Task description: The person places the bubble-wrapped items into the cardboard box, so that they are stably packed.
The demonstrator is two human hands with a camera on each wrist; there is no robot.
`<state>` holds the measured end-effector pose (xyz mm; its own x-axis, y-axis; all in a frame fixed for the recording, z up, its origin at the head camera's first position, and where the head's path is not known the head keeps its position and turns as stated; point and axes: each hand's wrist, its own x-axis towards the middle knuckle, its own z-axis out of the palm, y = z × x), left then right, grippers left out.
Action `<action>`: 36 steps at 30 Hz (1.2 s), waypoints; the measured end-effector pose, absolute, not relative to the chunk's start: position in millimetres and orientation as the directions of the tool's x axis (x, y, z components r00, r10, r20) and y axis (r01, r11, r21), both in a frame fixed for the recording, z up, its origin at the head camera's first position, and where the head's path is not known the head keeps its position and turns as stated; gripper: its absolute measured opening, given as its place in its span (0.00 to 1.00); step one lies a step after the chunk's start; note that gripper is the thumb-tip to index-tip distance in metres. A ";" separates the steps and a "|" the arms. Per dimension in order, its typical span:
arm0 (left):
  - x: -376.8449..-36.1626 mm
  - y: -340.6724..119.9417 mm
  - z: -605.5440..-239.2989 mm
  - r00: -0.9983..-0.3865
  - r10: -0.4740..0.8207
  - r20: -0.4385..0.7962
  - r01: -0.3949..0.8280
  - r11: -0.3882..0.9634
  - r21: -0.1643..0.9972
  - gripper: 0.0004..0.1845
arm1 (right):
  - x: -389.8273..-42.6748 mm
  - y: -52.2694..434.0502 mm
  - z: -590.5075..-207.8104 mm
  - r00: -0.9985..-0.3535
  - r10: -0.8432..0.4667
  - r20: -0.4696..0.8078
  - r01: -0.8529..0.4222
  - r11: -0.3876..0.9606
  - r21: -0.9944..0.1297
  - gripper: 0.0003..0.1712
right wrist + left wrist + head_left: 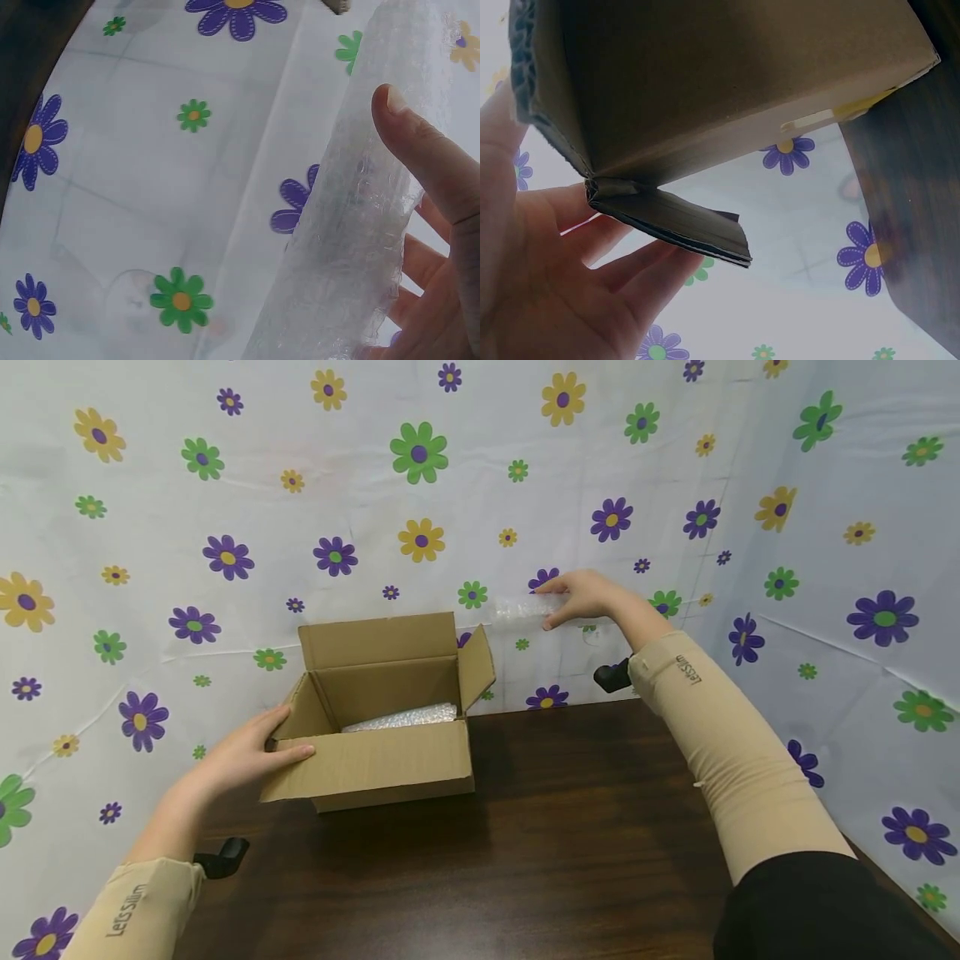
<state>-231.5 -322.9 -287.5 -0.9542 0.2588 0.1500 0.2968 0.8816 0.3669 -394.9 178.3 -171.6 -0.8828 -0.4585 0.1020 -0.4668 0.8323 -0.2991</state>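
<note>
An open cardboard box (390, 768) stands on the table with its flaps spread, and a silvery bubble-wrapped piece (405, 718) lies inside. My left hand (251, 752) holds the box at its left front corner, thumb over the front flap. In the left wrist view, the fingers (660, 274) of that hand reach behind a folded side flap (675, 217). To the right of the box and higher up, my right hand (588, 595) grips a clear roll of bubble wrap (521, 608). The right wrist view shows the thumb (424, 142) across the bubble wrap, other fingers behind it.
The dark wooden table (585, 827) extends in front and to the right of the box. A white flower-patterned sheet (262, 527) hangs close behind the box and along the right side. Black wrist-camera mounts (225, 858) stick out beside both wrists.
</note>
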 end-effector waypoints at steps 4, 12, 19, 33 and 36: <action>-231.3 -323.3 -287.6 -0.955 0.257 0.148 0.294 0.882 0.368 0.51 | -392.9 175.0 -164.8 -0.878 -0.469 0.099 -0.477 0.830 -0.290 0.43; -233.5 -324.6 -290.0 -0.952 0.259 0.160 0.301 0.881 0.365 0.50 | -394.3 161.9 -158.9 -0.876 -0.473 0.095 -0.478 0.828 -0.294 0.42; -231.7 -323.7 -289.3 -0.953 0.258 0.156 0.299 0.878 0.374 0.50 | -391.2 138.5 -148.9 -0.866 -0.491 0.096 -0.496 0.819 -0.288 0.42; -231.8 -323.1 -290.1 -0.951 0.268 0.156 0.308 0.874 0.377 0.49 | -384.9 66.5 -155.5 -0.791 -0.585 0.182 -0.611 0.739 -0.283 0.41; -232.4 -323.4 -290.1 -0.950 0.268 0.160 0.310 0.874 0.374 0.49 | -382.2 51.2 -156.8 -0.781 -0.596 0.187 -0.625 0.734 -0.267 0.41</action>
<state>-232.4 -323.4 -290.1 -0.9499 0.2684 0.1603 0.3101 0.8740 0.3740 -382.2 51.2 -156.8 -0.7806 -0.5965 0.1869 -0.6247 0.7340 -0.2666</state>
